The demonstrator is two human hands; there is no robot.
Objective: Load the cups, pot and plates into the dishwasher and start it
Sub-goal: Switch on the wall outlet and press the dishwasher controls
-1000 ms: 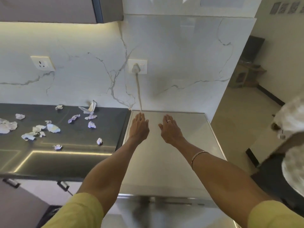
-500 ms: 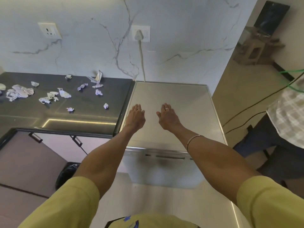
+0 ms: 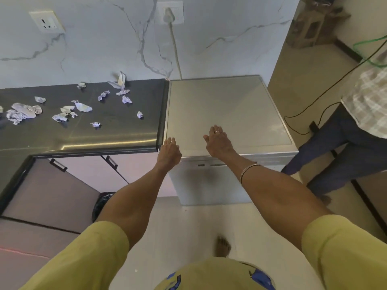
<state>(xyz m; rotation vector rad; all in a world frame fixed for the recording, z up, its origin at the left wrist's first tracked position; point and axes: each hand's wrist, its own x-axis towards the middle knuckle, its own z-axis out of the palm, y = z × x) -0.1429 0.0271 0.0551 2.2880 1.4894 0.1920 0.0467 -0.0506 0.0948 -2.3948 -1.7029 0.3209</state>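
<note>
Here, a boxy silver dishwasher with a flat brushed-metal top (image 3: 228, 107) stands against a white marble-look wall with grey veins (image 3: 104, 45), its door closed and a narrow dark slot just under the near top edge. A pale cord runs from a white wall socket (image 3: 170, 12) down behind its far left corner. The left hand (image 3: 169, 152) hovers at the near left corner of the top, fingers loosely extended and holding nothing; whether it touches the metal cannot be told. The right hand (image 3: 218, 141), wearing a ring, is spread open over the near middle of the top, with a thin metal bangle (image 3: 248, 170) on the wrist behind it.

Just left, touching the dishwasher's side, lies a dark glossy stone surface (image 3: 117, 130) with a rounded near edge, scattered with crumpled scraps of white and lilac paper (image 3: 23, 111). Beneath it are matte mauve cabinet doors with black bar handles (image 3: 58, 164). The pale tiled floor (image 3: 188, 222) lies open in front of the dishwasher, a bare foot visible on it. To the right, near the dishwasher's corner, stands another person in a checked shirt and dark trousers (image 3: 356, 143), with black and green cables on the floor beyond.
</note>
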